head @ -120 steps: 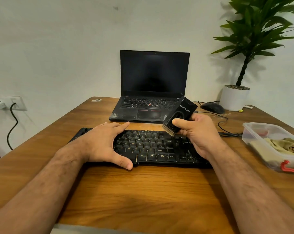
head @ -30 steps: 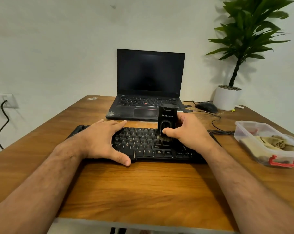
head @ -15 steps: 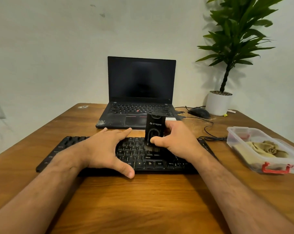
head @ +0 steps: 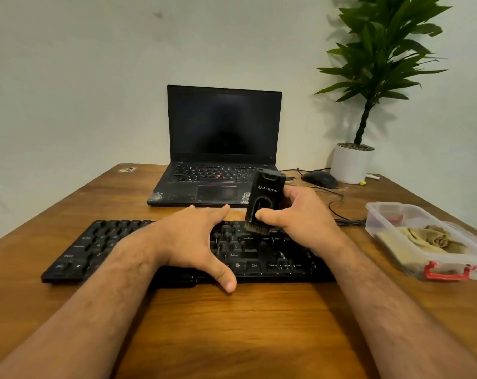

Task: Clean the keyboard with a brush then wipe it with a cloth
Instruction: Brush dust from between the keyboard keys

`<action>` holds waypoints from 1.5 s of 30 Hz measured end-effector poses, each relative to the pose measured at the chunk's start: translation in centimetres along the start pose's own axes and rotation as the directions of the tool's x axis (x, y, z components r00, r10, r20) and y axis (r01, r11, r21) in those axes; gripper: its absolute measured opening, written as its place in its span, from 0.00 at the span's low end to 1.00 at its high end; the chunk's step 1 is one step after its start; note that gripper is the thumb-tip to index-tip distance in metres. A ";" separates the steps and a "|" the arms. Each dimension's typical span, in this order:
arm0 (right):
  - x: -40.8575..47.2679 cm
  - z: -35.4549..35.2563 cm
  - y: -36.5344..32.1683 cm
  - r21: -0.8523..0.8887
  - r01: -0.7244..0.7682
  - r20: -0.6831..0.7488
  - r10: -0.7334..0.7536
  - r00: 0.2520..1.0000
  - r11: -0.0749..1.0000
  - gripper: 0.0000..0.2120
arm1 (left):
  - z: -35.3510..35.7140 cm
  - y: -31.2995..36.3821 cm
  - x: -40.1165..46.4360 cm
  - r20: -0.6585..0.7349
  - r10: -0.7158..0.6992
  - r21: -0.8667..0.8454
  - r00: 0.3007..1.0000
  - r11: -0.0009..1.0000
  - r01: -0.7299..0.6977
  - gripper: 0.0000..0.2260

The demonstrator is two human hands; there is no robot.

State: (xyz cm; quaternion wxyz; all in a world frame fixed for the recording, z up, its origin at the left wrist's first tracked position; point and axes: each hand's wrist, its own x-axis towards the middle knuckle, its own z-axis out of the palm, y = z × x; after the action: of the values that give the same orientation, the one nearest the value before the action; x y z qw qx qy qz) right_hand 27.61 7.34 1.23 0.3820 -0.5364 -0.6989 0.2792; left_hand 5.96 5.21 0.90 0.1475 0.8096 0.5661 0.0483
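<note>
Two hands on task: brush (head: 264,202) over keyboard (head: 177,250), cloth (head: 434,239) unused in tub (head: 396,231).
Right hand (head: 300,217) grip clasps the brush body, bristles at the upper right keys; left hand (head: 188,239), released, lies flat on the mid keys. Brush judged light, rigid, smooth-cased; hold mid-body. Keyboard on counter (head: 232,324) likely slides; keycaps delicate.

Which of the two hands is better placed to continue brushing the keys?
The right hand: it already grips the brush, bristles down at the keyboard's upper right keys. The left hand lies flat on the keyboard, holding it steady.
</note>
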 end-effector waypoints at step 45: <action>-0.6 -2.1 1.9 -0.080 -0.023 -0.014 0.022 1.000 0.996 0.13 | 0.4 0.0 -0.5 -0.002 0.001 0.008 1.000 1.000 -0.001 0.65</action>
State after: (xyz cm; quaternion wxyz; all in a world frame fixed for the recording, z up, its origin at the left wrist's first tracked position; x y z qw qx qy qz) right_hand 30.48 7.19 0.76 0.3614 -0.5609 -0.7010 0.2517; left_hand 5.92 4.65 0.59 0.1436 0.8104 0.5661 0.0470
